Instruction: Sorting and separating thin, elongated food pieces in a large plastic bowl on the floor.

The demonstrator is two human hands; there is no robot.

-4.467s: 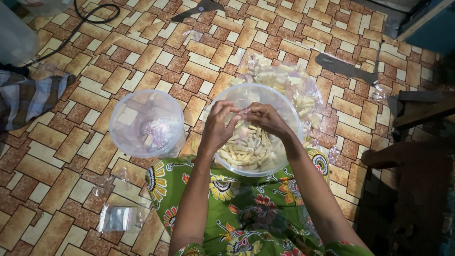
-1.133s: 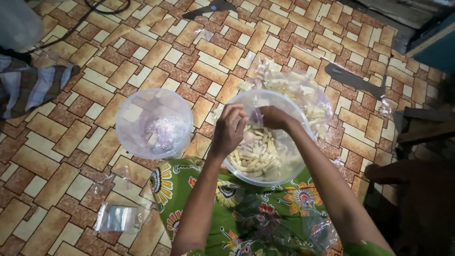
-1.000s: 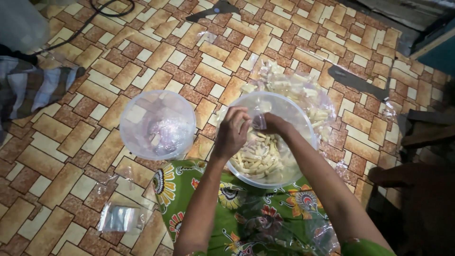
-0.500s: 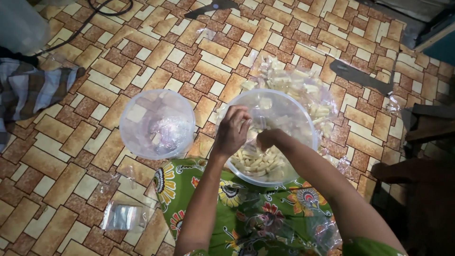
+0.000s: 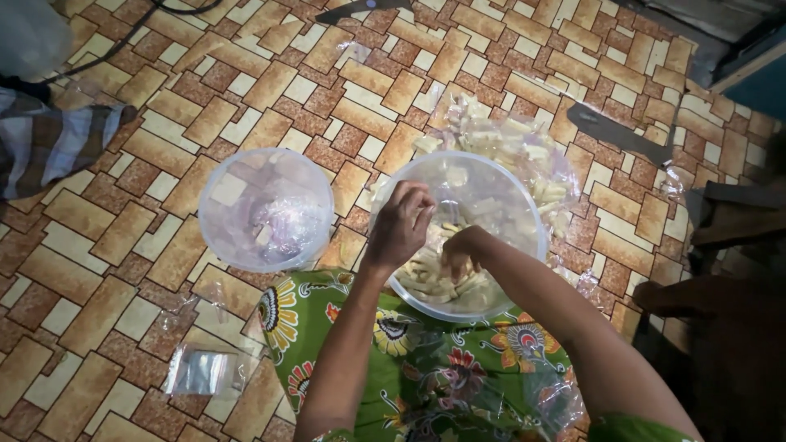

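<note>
On a floor of tan and rust-brown tiles laid in a basket-weave pattern (image 5: 123,245), a round clear plastic bowl (image 5: 524,209) sits just ahead of the person's lap, which is covered by a green cloth with bright flower prints (image 5: 409,360). The bowl holds pale yellowish sticks (image 5: 434,282), short and blunt-ended, heaped toward its near side; they lie every which way, so no single long axis stands out. The right hand (image 5: 460,255) is down among them with its fingers curled into the pile; whether it pinches any cannot be told. The left hand (image 5: 401,223) hovers over the bowl's near-left rim, fingers bunched together, and what it holds, if anything, cannot be made out.

Beyond the bowl lies a crinkled clear bag of the same pale sticks (image 5: 516,151), touching the far rim. To the left, well apart from the hands, is a second clear round bowl (image 5: 266,209), glossy and see-through. Small flat clear bags (image 5: 201,372) lie on the tiles near the left knee. A striped cloth (image 5: 49,143) lies at the left edge, and dark wooden furniture (image 5: 720,245) at the right.
</note>
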